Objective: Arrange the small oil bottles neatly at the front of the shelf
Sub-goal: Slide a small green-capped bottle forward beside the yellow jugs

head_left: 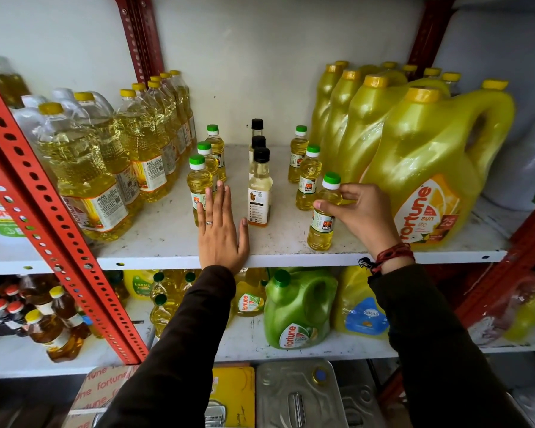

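Small oil bottles stand in three rows on the white shelf (167, 242). My right hand (362, 214) grips the shoulder of the front green-capped bottle (321, 230) of the right row, near the shelf's front edge. Two more green-capped bottles (309, 180) stand behind it. In the middle, three black-capped bottles (259, 193) line up front to back. At the left, three green-capped bottles (200, 180) form a row. My left hand (221, 233) lies flat on the shelf, fingers spread, right in front of the left row's first bottle and holding nothing.
Large clear oil bottles (84, 168) crowd the shelf's left side. Big yellow jugs (426, 180) fill the right, close to my right hand. A red slotted upright (44, 211) crosses at the left. The shelf below (291, 344) holds more jugs and bottles.
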Tool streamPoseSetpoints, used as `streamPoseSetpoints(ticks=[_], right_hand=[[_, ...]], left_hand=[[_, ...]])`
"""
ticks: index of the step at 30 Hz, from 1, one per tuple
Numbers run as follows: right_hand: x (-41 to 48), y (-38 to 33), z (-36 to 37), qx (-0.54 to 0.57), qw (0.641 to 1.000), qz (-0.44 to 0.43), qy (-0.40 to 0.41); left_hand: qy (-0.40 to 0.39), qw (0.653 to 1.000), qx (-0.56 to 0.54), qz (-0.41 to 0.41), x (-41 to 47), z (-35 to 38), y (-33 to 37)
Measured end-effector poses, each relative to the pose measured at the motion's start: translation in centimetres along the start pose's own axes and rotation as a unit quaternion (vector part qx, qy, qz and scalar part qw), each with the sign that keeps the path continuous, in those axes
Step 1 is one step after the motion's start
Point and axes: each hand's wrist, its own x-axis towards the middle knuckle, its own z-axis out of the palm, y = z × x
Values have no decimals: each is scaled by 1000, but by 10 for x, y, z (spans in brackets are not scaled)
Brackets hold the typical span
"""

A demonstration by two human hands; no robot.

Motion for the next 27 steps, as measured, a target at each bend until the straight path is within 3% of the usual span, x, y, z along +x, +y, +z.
streamPoseSetpoints(ticks=[20,24,27], right_hand=[[-14,-6,-3,-45,998,3,43],[-13,-30,-3,6,983,-107,148],[-12,-61,11,50,983,-149,94]], left_hand=[[0,1000,2,-3,1,-2,1],[1,1000,-6,3,0,-3,0],[2,1000,-12,14,0,-2,-2]])
